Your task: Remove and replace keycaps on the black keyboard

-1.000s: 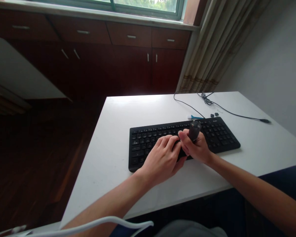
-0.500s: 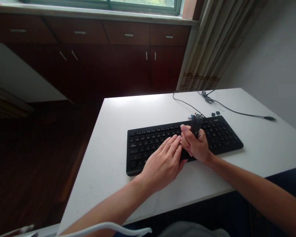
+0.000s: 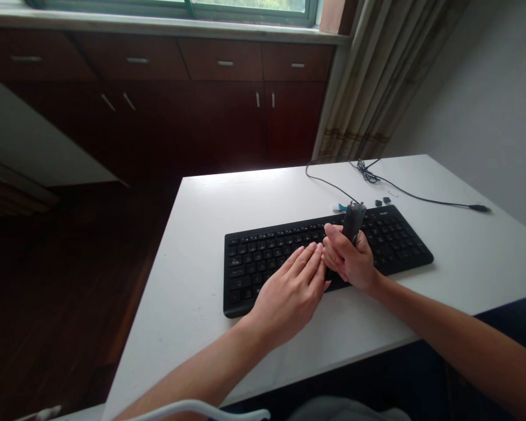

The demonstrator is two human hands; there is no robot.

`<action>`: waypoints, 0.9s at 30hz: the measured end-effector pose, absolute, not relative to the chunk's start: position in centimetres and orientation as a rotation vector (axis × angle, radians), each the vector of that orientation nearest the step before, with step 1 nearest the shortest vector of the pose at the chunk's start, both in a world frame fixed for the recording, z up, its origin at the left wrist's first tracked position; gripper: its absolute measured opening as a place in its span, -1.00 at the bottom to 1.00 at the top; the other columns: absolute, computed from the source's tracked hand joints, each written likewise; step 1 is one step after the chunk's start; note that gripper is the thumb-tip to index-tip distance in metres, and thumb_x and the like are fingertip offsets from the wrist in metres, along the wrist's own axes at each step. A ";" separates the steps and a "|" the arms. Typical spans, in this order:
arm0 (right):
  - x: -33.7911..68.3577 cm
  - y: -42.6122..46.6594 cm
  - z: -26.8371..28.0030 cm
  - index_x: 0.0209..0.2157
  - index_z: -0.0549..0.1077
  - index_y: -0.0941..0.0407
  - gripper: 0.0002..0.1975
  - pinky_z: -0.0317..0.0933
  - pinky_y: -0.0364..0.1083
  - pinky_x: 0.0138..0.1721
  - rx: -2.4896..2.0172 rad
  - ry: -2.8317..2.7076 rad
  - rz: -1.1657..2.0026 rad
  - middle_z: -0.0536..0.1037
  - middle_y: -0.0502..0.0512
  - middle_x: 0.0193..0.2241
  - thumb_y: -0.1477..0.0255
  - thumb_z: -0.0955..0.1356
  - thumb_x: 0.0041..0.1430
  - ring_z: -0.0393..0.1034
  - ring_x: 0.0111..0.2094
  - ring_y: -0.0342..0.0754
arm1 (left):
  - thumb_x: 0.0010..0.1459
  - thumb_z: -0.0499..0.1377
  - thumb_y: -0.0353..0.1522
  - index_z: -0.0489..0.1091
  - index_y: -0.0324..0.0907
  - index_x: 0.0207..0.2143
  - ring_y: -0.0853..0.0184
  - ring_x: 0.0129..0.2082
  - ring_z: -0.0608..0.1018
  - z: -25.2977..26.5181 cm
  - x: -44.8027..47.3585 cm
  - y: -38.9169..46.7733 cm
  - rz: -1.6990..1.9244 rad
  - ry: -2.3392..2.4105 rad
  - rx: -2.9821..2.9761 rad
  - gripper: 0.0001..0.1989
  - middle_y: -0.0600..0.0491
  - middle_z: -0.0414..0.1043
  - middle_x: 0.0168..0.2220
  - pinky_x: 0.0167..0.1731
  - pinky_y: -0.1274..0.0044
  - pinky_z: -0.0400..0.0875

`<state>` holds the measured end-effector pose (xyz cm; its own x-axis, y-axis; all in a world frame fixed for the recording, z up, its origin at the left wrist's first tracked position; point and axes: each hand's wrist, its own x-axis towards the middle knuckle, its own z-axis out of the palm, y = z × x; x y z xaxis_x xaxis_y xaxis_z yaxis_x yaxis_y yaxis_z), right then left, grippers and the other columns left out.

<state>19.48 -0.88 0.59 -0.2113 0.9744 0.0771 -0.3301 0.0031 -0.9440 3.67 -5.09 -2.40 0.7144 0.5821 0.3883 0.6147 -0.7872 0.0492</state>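
Observation:
A black keyboard (image 3: 272, 242) lies on the white table. My left hand (image 3: 291, 289) rests palm down over its front middle, fingers stretched out side by side and thumb tucked near the front edge. Its fingertips reach to my right hand (image 3: 350, 257), whose fingers are wrapped round a dark upright tool (image 3: 354, 219) with small prongs at its top end. The kind of tool cannot be made out, and its lower end is hidden in the fist, over the keys. Behind the keyboard are a small blue-and-white item (image 3: 341, 207) and two loose black keycaps (image 3: 382, 202).
A black cable (image 3: 421, 197) with a bundled loop runs across the back right of the white table (image 3: 201, 234). A thin bent wire (image 3: 393, 194) lies behind the keycaps. Wooden cabinets (image 3: 228, 117) stand beyond, and a curtain (image 3: 355, 99) hangs at right.
The dark tool in my right hand has tipped slightly to the right, and more of the blue item shows. My left hand stays in nearly the same place. The view has shifted a little.

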 end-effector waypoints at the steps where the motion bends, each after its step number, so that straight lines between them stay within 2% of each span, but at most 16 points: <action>1: 19.5 -0.9 0.5 -0.67 0.16 0.09 -0.41 -0.20 -0.24 -0.81 -0.813 -1.133 1.479 0.16 -0.20 -0.84 0.13 0.41 0.29 -0.06 -0.86 -0.33 | 0.47 0.02 -0.33 0.30 -0.43 0.25 0.06 0.41 0.21 -2.4 3.6 -5.1 -0.604 -0.994 -2.833 -0.57 -0.26 0.24 0.34 0.43 0.24 0.15; 10: 20.1 -1.3 0.0 -0.67 0.18 0.08 -0.43 -0.20 -0.20 -0.78 -0.827 -1.227 1.449 0.14 -0.19 -0.84 0.13 0.37 0.34 -0.06 -0.85 -0.31 | 0.48 0.00 -0.25 0.33 -0.33 0.23 0.12 0.41 0.23 -2.4 4.3 -4.9 -0.667 -1.116 -2.866 -0.57 -0.18 0.23 0.36 0.41 0.26 0.18; 15: 19.8 -1.5 -0.3 -0.67 0.22 0.09 -0.46 -0.13 -0.18 -0.75 -0.883 -1.338 1.350 0.24 -0.12 -0.81 0.22 0.36 0.37 0.03 -0.79 -0.27 | 0.48 0.00 -0.26 0.29 -0.28 0.27 0.16 0.42 0.21 -2.5 5.0 -5.0 -0.683 -1.155 -2.861 -0.57 -0.10 0.21 0.38 0.43 0.28 0.13; 18: 19.7 -1.7 -0.4 -0.64 0.27 0.10 -0.53 -0.01 -0.18 -0.72 -0.936 -1.435 1.244 0.28 -0.12 -0.78 0.29 0.40 0.33 0.12 -0.76 -0.24 | 0.46 -0.01 -0.33 0.20 -0.36 0.33 0.10 0.44 0.15 -2.7 5.1 -5.1 -0.646 -1.118 -2.803 -0.52 -0.17 0.15 0.40 0.45 0.27 0.04; 22: 20.1 -2.1 -0.7 -0.64 0.29 0.10 -0.52 0.11 -0.17 -0.68 -0.996 -1.523 1.145 0.33 -0.08 -0.76 0.26 0.39 0.33 0.19 -0.74 -0.20 | 0.48 -0.07 -0.23 -0.02 -0.45 0.42 0.00 0.45 0.11 -2.1 5.3 -4.4 -0.561 -1.111 -2.778 -0.38 -0.28 0.01 0.43 0.42 0.24 0.04; 25: 20.2 -2.4 -1.1 -0.68 0.25 0.09 -0.47 0.06 -0.17 -0.72 -1.009 -1.400 1.155 0.26 -0.09 -0.80 0.20 0.39 0.31 0.11 -0.78 -0.21 | 0.48 -0.11 -0.17 -0.03 -0.47 0.42 0.02 0.44 0.14 -1.0 5.2 -3.6 -0.493 -1.021 -2.833 -0.34 -0.30 0.03 0.42 0.41 0.27 0.06; 27: 20.0 -2.6 -1.4 -0.66 0.30 0.09 -0.51 -0.04 -0.18 -0.76 -1.051 -1.314 1.137 0.23 -0.10 -0.81 0.16 0.48 0.17 0.04 -0.78 -0.22 | 0.47 -0.11 -0.19 0.02 -0.51 0.40 0.01 0.44 0.13 -0.6 5.0 -3.2 -0.446 -0.936 -2.830 -0.35 -0.35 0.06 0.41 0.41 0.27 0.07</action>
